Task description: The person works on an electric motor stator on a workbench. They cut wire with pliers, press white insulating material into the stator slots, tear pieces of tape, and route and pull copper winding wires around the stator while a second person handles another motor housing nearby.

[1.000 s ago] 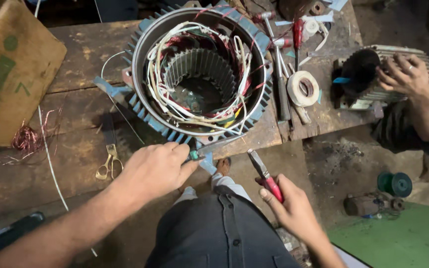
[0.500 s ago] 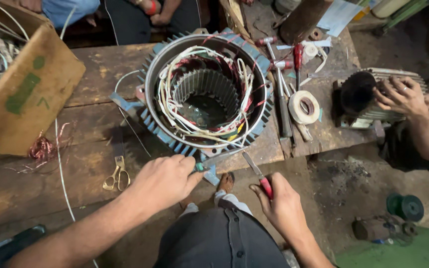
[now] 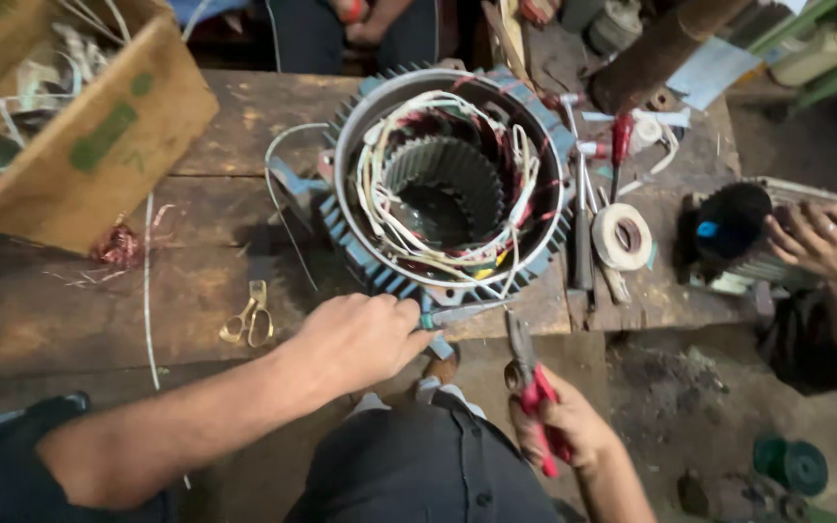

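The left hand [image 3: 358, 337] pinched a green-handled tool [image 3: 457, 314] against the round, finned grey motor stator [image 3: 448, 184]; the right hand [image 3: 559, 426] clasped red-handled pliers [image 3: 532, 383].

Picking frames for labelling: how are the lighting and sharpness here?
Head view: stator and left hand evenly lit and sharp; right hand with pliers slightly soft; floor at right dim; bench edges bowed by the wide lens.
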